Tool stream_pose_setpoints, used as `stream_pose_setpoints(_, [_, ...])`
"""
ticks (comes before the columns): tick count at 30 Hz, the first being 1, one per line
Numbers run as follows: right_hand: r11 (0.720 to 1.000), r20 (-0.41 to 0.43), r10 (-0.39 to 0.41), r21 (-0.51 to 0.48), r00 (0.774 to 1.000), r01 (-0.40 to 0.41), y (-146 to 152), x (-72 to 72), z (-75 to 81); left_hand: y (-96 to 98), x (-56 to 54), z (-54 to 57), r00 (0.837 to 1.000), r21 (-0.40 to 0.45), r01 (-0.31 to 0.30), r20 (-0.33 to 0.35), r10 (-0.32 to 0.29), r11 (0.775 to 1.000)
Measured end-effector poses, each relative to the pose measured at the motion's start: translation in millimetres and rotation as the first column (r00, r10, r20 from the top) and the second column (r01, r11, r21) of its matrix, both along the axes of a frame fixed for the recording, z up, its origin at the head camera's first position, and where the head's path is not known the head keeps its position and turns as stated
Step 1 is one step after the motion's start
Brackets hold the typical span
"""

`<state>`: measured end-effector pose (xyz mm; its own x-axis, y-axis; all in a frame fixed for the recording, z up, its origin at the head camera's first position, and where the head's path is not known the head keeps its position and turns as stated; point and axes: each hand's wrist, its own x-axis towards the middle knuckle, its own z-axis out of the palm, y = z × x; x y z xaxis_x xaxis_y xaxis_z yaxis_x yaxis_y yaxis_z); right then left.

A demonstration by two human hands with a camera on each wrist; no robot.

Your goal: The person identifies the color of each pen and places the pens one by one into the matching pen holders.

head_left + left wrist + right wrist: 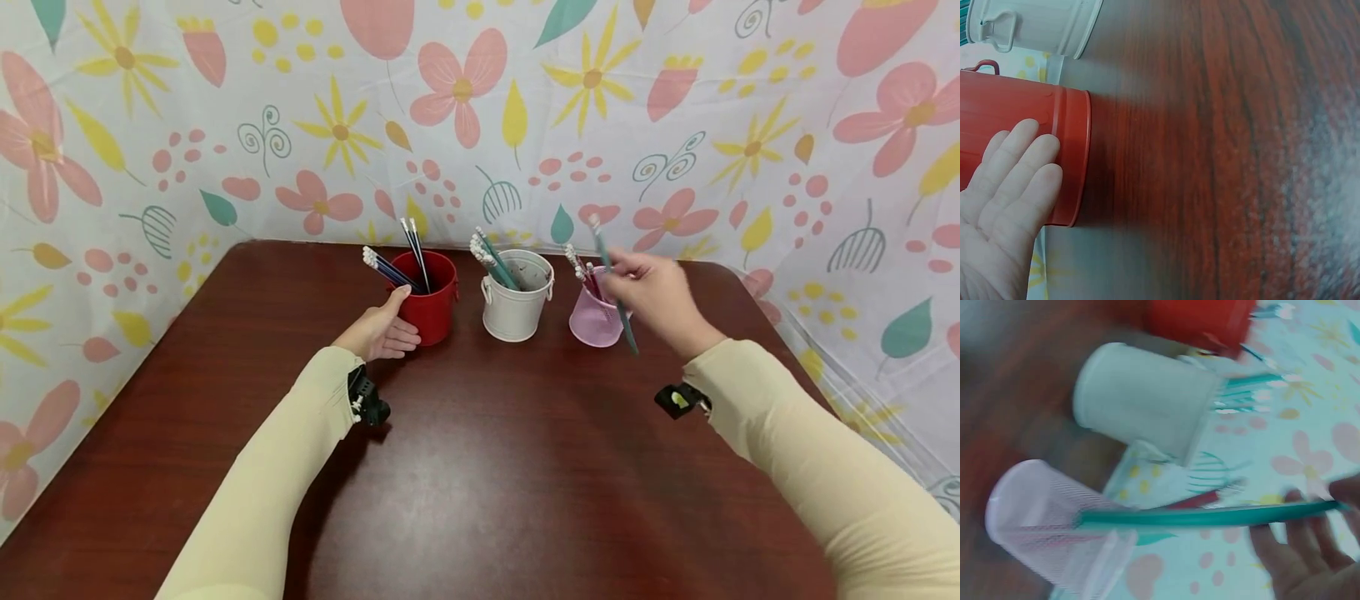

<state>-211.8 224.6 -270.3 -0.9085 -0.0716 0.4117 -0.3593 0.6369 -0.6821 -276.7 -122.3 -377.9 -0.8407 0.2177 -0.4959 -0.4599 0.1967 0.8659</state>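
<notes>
My right hand point(660, 296) pinches a teal pencil point(625, 321) beside a pink mesh bucket point(595, 327). The pencil slants with its white end up in the head view; in the right wrist view this teal pencil point(1179, 517) overlaps the bucket and is blurred. Dark red pencils point(594, 283) stand in the pink bucket. My left hand point(381, 333) lies with straight fingers against the side of a red bucket point(437, 315), its thumb up near the rim. The red bucket holds dark blue pencils point(388, 270) with white tips.
Between the two hands stands a white bucket point(516, 315) with side handles and several teal pencils point(497, 265) leaning left. All three buckets line the back of the brown wooden table point(480, 467). A flower-patterned cloth point(517, 183) hangs behind it.
</notes>
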Motion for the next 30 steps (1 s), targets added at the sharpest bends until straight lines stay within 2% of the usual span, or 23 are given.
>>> stream_pose_setpoints(1, [0.993,-0.056,-0.027,-0.116,0.998,0.02,-2.0,-2.3,4.9,-0.3,-0.4,-0.2,1.0,0.003,-0.002,0.003,0.002,1.0])
stream_pose_setpoints(2, [0.967,-0.105,-0.045,-0.254,0.993,0.017,-4.8,-5.1,10.7,-0.6,-0.7,-0.3,1.0,0.005,-0.002,0.004,0.002,1.0])
stream_pose_setpoints(3, [0.923,-0.152,-0.064,-0.384,0.986,0.001,-8.2,-8.2,16.6,-1.0,-1.0,-0.8,1.0,0.008,-0.004,0.005,0.004,1.0])
stream_pose_setpoints(5, [0.828,-0.254,-0.118,-0.559,0.96,-0.046,-16.2,-15.4,27.6,-1.7,-1.2,-1.1,1.0,0.011,-0.009,0.008,0.009,1.0])
stream_pose_setpoints(8, [0.702,-0.357,-0.176,-0.699,0.918,-0.137,-30.9,-27.3,40.7,-2.3,-0.7,-0.8,1.0,0.004,-0.017,0.007,0.017,1.0])
stream_pose_setpoints(11, [0.663,-0.427,-0.218,-0.725,0.878,-0.188,-49.0,-37.1,45.9,-1.4,0.2,-0.7,1.0,0.0,-0.022,0.005,0.022,1.0])
stream_pose_setpoints(13, [0.672,-0.469,-0.231,-0.71,0.853,-0.209,-61.9,-42.1,44.2,-0.4,0.7,-1.0,1.0,-0.001,-0.015,-0.001,0.015,1.0])
stream_pose_setpoints(14, [0.689,-0.493,-0.226,-0.691,0.84,-0.22,-68.2,-45.1,41.4,0.0,0.9,-1.2,1.0,-0.003,-0.009,-0.006,0.009,1.0])
stream_pose_setpoints(16, [0.735,-0.534,-0.219,-0.641,0.817,-0.221,-80.3,-50.8,32.9,0.3,1.2,-2.2,1.0,-0.002,0.001,-0.018,-0.001,1.0])
stream_pose_setpoints(19, [0.797,-0.565,-0.15,-0.555,0.811,-0.239,-93.1,-58.3,15.2,0.5,1.7,-3.2,1.0,-0.001,-0.002,-0.029,0.002,1.0])
stream_pose_setpoints(24, [0.879,-0.563,-0.036,-0.412,0.826,-0.242,-97.4,-63.9,-20.1,4.8,0.6,-3.1,1.0,0.003,-0.006,-0.027,0.006,1.0])
stream_pose_setpoints(30, [0.943,-0.477,0.02,-0.283,0.879,-0.176,-90.6,-65.2,-56.4,11.0,-1.6,0.4,0.999,-0.035,-0.023,-0.036,0.021,0.999])
